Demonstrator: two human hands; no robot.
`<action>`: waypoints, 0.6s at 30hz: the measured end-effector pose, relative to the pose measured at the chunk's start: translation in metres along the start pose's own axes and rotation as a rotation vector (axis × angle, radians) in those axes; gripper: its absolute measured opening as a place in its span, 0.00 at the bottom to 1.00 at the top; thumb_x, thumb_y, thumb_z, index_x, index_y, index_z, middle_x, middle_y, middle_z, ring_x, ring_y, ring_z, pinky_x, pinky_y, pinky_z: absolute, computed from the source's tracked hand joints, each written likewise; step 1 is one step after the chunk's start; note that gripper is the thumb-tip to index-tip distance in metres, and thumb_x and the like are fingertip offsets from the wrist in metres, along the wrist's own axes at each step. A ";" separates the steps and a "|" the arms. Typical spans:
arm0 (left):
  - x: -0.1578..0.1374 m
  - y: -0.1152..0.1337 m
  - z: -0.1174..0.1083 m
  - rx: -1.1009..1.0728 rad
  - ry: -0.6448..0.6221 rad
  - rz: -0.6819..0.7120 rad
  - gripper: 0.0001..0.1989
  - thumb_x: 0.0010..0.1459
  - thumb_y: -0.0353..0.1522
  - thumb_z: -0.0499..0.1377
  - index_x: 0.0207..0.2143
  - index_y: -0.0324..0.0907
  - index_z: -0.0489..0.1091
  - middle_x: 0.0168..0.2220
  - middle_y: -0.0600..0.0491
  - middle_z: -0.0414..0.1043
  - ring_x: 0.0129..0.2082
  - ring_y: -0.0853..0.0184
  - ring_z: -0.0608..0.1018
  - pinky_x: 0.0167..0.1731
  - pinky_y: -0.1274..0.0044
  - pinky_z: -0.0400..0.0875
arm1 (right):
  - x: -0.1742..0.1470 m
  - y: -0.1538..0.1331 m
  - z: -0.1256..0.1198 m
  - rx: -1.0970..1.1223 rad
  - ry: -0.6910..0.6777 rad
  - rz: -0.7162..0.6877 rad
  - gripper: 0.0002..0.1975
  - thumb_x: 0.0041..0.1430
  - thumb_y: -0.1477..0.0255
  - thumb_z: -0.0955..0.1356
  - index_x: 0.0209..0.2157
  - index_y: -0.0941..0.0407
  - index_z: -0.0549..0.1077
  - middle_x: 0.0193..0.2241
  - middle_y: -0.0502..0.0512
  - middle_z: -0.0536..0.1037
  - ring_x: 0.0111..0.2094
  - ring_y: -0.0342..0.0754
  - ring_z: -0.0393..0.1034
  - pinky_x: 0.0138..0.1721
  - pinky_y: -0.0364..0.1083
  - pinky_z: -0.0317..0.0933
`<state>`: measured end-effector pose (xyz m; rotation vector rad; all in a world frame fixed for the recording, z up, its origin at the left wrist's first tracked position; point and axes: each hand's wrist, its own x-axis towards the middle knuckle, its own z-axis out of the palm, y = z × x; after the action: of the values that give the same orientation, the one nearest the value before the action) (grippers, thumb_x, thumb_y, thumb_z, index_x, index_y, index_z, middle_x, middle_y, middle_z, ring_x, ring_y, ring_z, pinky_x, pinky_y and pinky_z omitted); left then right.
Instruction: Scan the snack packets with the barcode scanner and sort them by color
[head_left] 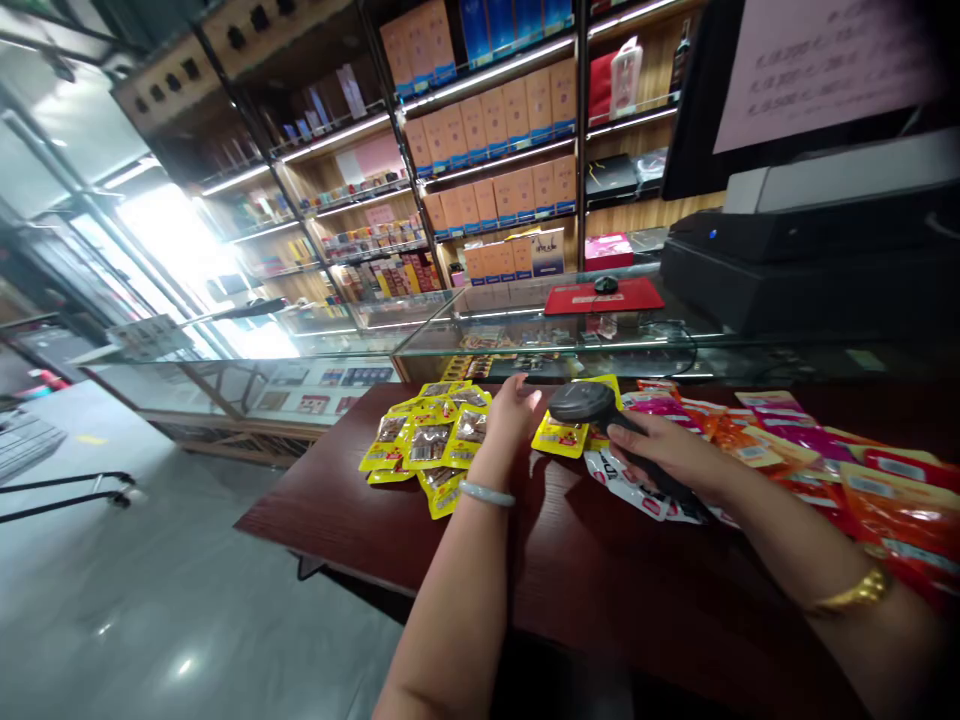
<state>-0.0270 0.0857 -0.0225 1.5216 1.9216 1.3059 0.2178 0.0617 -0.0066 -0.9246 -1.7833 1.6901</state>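
Note:
My right hand (664,450) is wrapped round the handle of a black barcode scanner (581,402). The scanner's head hangs over yellow snack packets (561,438) and hides part of them. My left hand (514,412), with a pale bangle on its wrist, is just right of a heap of yellow snack packets (430,443) with clear windows. Its thumb and a finger show apart, and I see nothing held in it. White packets (626,485) lie under and beside the scanner, partly covered by my right hand.
Many orange, red and purple packets (772,450) spread over the right of the dark wooden table (450,550). Beyond its far edge stands a glass display counter (427,335) with a red mat (559,298) and a mouse (606,285). A black register machine (810,270) stands at right.

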 end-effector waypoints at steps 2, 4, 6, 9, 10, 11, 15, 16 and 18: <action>-0.006 0.003 -0.023 0.215 0.022 -0.002 0.23 0.60 0.37 0.59 0.57 0.42 0.68 0.53 0.45 0.75 0.52 0.59 0.76 0.52 0.71 0.68 | 0.000 -0.001 0.005 -0.049 -0.022 0.002 0.25 0.57 0.46 0.67 0.30 0.54 0.64 0.15 0.43 0.66 0.14 0.38 0.56 0.15 0.39 0.51; -0.016 0.002 -0.050 0.509 0.033 -0.035 0.25 0.60 0.43 0.59 0.55 0.39 0.69 0.53 0.42 0.74 0.54 0.55 0.73 0.54 0.69 0.65 | 0.001 -0.002 0.010 -0.086 -0.023 0.003 0.26 0.56 0.44 0.67 0.32 0.54 0.66 0.14 0.43 0.65 0.14 0.39 0.56 0.14 0.39 0.51; -0.029 -0.005 -0.075 0.808 0.057 -0.099 0.31 0.55 0.51 0.60 0.52 0.36 0.70 0.54 0.37 0.72 0.57 0.48 0.69 0.56 0.65 0.61 | 0.001 -0.004 0.014 -0.110 -0.014 0.018 0.27 0.54 0.43 0.67 0.34 0.54 0.67 0.14 0.43 0.66 0.13 0.39 0.55 0.14 0.39 0.51; -0.048 -0.021 -0.095 1.037 0.012 -0.200 0.36 0.50 0.56 0.60 0.48 0.35 0.72 0.55 0.33 0.69 0.58 0.43 0.66 0.55 0.62 0.60 | -0.001 -0.006 0.017 -0.123 -0.016 0.044 0.27 0.55 0.44 0.68 0.40 0.55 0.69 0.15 0.44 0.66 0.13 0.40 0.56 0.14 0.39 0.51; -0.053 -0.026 -0.097 1.059 -0.016 -0.207 0.35 0.50 0.56 0.60 0.47 0.36 0.73 0.55 0.34 0.69 0.58 0.44 0.67 0.55 0.62 0.61 | -0.001 -0.006 0.017 -0.122 -0.016 0.045 0.27 0.56 0.45 0.68 0.42 0.55 0.69 0.15 0.44 0.66 0.14 0.40 0.56 0.14 0.39 0.51; -0.056 -0.030 -0.096 1.066 -0.038 -0.199 0.32 0.51 0.55 0.59 0.45 0.38 0.73 0.55 0.36 0.70 0.58 0.45 0.67 0.54 0.63 0.61 | -0.001 -0.005 0.017 -0.118 -0.016 0.040 0.27 0.57 0.46 0.68 0.44 0.55 0.69 0.16 0.44 0.67 0.14 0.40 0.57 0.15 0.39 0.51; -0.061 -0.038 -0.088 1.029 0.009 -0.191 0.27 0.54 0.50 0.61 0.46 0.39 0.70 0.52 0.38 0.73 0.56 0.48 0.70 0.53 0.65 0.61 | 0.001 0.000 0.013 -0.096 -0.017 -0.001 0.24 0.60 0.48 0.67 0.44 0.55 0.68 0.16 0.43 0.66 0.14 0.39 0.57 0.15 0.39 0.51; -0.059 -0.038 -0.086 1.006 0.024 -0.213 0.29 0.52 0.50 0.63 0.48 0.38 0.68 0.51 0.38 0.73 0.54 0.49 0.71 0.51 0.66 0.62 | 0.002 0.001 0.012 -0.095 -0.016 -0.005 0.24 0.60 0.48 0.66 0.43 0.55 0.68 0.16 0.43 0.66 0.14 0.39 0.56 0.15 0.39 0.51; -0.055 -0.037 -0.087 0.938 0.001 -0.260 0.32 0.50 0.49 0.65 0.50 0.37 0.67 0.48 0.37 0.75 0.51 0.49 0.75 0.46 0.68 0.65 | 0.003 0.002 0.010 -0.091 -0.007 -0.013 0.23 0.61 0.49 0.66 0.42 0.55 0.68 0.16 0.42 0.65 0.14 0.39 0.56 0.15 0.39 0.51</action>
<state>-0.0931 -0.0013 -0.0229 1.5092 2.8012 0.2548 0.2085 0.0569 -0.0100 -0.9447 -1.8806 1.6178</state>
